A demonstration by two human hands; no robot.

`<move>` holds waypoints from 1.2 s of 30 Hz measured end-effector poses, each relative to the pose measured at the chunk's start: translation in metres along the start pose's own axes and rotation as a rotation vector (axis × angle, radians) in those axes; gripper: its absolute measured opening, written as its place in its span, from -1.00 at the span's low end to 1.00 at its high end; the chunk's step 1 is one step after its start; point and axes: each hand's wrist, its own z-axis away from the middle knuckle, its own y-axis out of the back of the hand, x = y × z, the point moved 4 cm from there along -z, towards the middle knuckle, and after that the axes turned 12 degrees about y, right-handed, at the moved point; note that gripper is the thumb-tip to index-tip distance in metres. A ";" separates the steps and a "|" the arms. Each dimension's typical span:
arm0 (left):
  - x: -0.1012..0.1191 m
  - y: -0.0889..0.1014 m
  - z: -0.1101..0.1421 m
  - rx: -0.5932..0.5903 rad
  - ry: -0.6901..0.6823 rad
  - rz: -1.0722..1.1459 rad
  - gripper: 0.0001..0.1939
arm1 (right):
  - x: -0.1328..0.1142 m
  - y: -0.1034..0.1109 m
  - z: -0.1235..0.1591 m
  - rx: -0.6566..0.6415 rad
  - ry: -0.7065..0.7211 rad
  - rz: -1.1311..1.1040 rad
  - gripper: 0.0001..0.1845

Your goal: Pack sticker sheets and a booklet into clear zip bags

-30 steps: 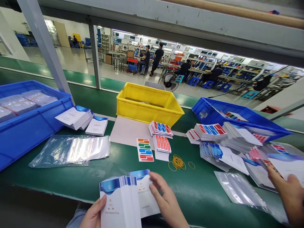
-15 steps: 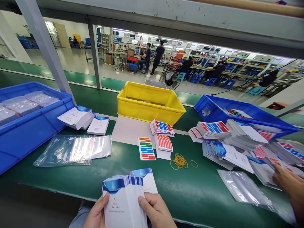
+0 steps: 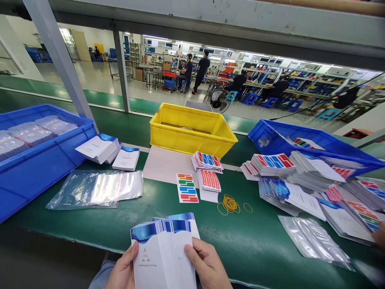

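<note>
Both of my hands grip a fanned stack of booklets (image 3: pixel 162 257), white with a blue wavy top, at the near edge of the green table. My left hand (image 3: pixel 124 267) pinches the stack's left side, thumb on the front. On its right side, my right hand (image 3: pixel 207 263) has its thumb pressed on the spread booklets. Another booklet (image 3: pixel 195 228) shows behind the fan near my right fingers. Beyond lie a coloured sticker sheet (image 3: pixel 187 188), sticker stacks (image 3: pixel 207 160) and yellow rubber bands (image 3: pixel 230 204).
A blue bin (image 3: pixel 45 160) of wrapped packs stands left, a yellow bin (image 3: pixel 192 132) at centre back, another blue bin (image 3: pixel 315 140) right. Clear bags (image 3: pixel 102 188) and booklet stacks (image 3: pixel 126 158) lie left. A co-worker's hand (image 3: pixel 380 235) is at the right edge, near piled booklets.
My right hand has moved slightly right and the booklets are fanned wider. The co-worker's hand has drawn back to the right edge, uncovering a sticker sheet.
</note>
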 end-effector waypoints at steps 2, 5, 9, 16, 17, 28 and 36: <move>0.001 0.001 0.002 0.015 0.005 -0.009 -0.52 | -0.003 0.013 -0.002 0.010 -0.012 0.003 -0.55; 0.002 0.003 0.004 0.030 0.023 -0.025 -0.48 | 0.009 0.037 -0.007 0.099 -0.053 0.159 -0.41; -0.001 0.004 0.003 0.047 0.015 -0.052 -0.47 | 0.018 0.047 -0.007 0.286 0.028 0.475 -0.36; -0.007 0.000 -0.002 0.001 -0.013 -0.061 -0.47 | 0.014 -0.019 0.002 -0.242 -0.030 0.024 -0.42; -0.007 0.000 -0.002 0.000 -0.012 -0.062 -0.47 | 0.015 -0.021 0.002 -0.222 -0.039 0.030 -0.42; -0.006 -0.002 0.001 0.021 -0.013 -0.061 -0.45 | 0.016 -0.022 -0.001 -0.150 -0.100 0.020 -0.44; -0.007 0.001 -0.001 0.012 -0.005 -0.044 -0.47 | 0.019 -0.023 -0.001 -0.096 -0.093 -0.018 -0.41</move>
